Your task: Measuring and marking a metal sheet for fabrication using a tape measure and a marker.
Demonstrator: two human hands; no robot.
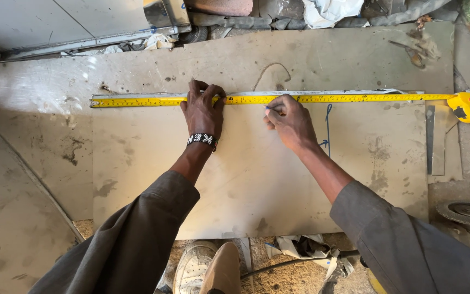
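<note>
A yellow tape measure (354, 98) lies stretched flat along the top edge of a large, dull metal sheet (246, 179) on the floor, its thin blade running from a hooked end at the left to a chunky yellow case (468, 106) at the right. The left hand (203, 111) presses down on the blade, fingers spread and curled over its upper edge, a black-and-white beaded bracelet (201, 139) at the wrist. The right hand (288, 121) sits just beside it, fingers pinched closed around a slim blue pen (272, 108) whose tip meets the sheet right under the blade. A blue drawn line (328, 126) runs down the sheet to the right of that hand. The sheet is smooth but smudged with dusty grey patches. A round grinding disc (468, 210) lies at the lower right.
</note>
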